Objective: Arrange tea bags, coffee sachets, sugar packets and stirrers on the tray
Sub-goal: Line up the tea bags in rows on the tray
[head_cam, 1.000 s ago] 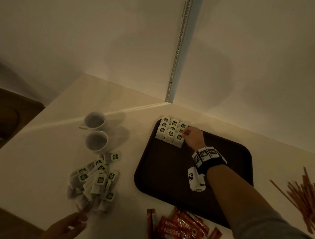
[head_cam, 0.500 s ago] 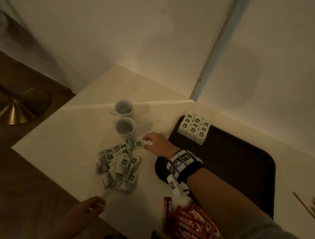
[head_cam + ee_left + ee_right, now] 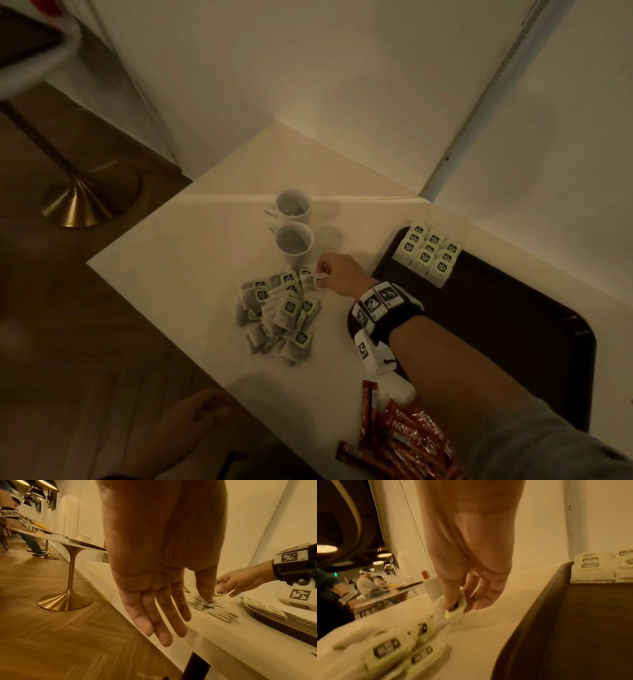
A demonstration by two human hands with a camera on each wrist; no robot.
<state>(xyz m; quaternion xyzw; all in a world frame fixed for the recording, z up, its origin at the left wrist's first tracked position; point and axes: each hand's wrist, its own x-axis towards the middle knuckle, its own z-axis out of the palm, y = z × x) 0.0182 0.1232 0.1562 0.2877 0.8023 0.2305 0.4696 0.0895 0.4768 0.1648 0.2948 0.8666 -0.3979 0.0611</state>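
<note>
A dark brown tray [image 3: 513, 342] lies on the white table, with several tea bags [image 3: 430, 251] lined up in its far left corner. A loose pile of tea bags [image 3: 281, 308] lies left of the tray. My right hand [image 3: 322, 275] reaches over the pile's far end and pinches one tea bag [image 3: 457, 608] between thumb and fingers. My left hand [image 3: 164, 622] hangs beside the table's near edge with straight fingers, holding nothing. Red coffee sachets [image 3: 407, 442] lie at the near edge.
Two white cups [image 3: 294, 222] stand just beyond the tea bag pile, close to my right hand. The table sits in a wall corner. A gold-footed table [image 3: 78, 202] stands on the wood floor at the left. Other people sit far off.
My right hand left the tea bags on the tray, crossed left to the loose pile and took hold of one bag. The view swung left. The left hand stayed low.
</note>
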